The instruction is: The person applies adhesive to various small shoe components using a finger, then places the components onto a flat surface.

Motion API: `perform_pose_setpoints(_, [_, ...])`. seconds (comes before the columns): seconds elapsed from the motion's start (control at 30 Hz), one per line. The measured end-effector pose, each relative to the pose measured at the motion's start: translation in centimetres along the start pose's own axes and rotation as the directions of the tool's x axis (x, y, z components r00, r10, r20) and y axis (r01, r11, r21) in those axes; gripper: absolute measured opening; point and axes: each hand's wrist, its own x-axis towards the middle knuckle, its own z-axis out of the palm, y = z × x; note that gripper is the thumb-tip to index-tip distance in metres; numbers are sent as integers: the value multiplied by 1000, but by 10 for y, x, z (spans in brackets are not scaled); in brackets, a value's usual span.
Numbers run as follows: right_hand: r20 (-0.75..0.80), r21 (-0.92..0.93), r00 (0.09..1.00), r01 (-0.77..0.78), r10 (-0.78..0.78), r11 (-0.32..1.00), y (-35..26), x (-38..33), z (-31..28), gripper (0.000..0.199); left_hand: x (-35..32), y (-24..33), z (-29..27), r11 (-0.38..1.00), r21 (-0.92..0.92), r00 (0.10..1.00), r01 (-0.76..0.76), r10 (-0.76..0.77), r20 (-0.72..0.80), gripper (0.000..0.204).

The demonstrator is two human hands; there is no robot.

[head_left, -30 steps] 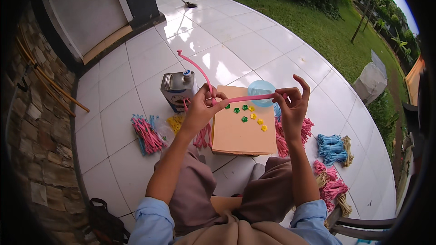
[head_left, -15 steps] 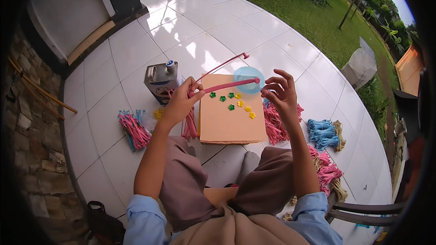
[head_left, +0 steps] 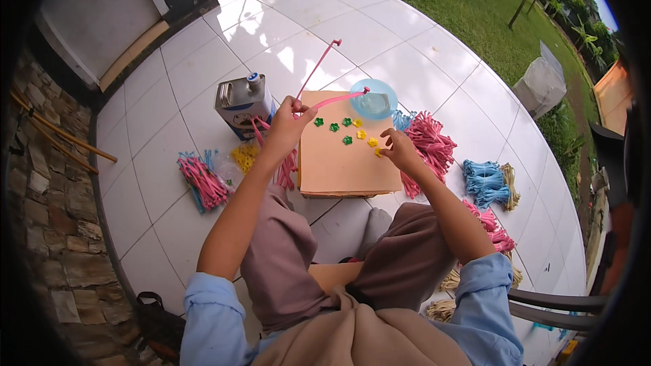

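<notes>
My left hand [head_left: 286, 125] is closed on a pink strap [head_left: 341, 99] above the left part of the cardboard stack [head_left: 346, 176]. The strap is bent, and its two knobbed ends point away from me. My right hand [head_left: 401, 152] is at the right edge of the stack, its thumb tip at the nearest yellow flower bead [head_left: 378, 152] and its fingers apart. Several other yellow flower beads [head_left: 361, 134] and green flower beads [head_left: 333, 127] lie on the cardboard. A translucent blue bowl [head_left: 375, 99] sits at its far right corner.
A metal can [head_left: 243, 108] stands left of the stack. Pink strap bundles [head_left: 430, 146] lie to its right, blue bundles [head_left: 485, 183] farther right. More pink straps [head_left: 203, 179] and a bag of yellow beads [head_left: 245, 157] are on the left. A dark chair [head_left: 556, 301] stands at the right.
My right hand has come down from beside the strap's end to the nearest yellow bead. My left hand still holds the strap, whose ends now spread farther apart. The view has shifted slightly.
</notes>
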Motion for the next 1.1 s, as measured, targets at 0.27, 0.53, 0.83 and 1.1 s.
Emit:
perform_pose_setpoints(0.27, [129,-40,974,193,-186,980,15,3,7,49,-3,-1,7,981,193,999,20,-29,40,36])
perform_pose_setpoints(0.53, [-127,128,902,428,-413,895,-88,-7,-30,53,-10,5,8,981,190,996,-43,28,81,41])
perform_pose_setpoints(0.83, [-212,12,781,603,-587,797,-150,-20,-35,53,-24,26,8,991,-126,980,-52,75,186,42])
perform_pose_setpoints(1.1, [-249,-190,602,738,-759,648,-157,-16,-37,49,-27,35,-4,958,-257,982,125,-83,167,39])
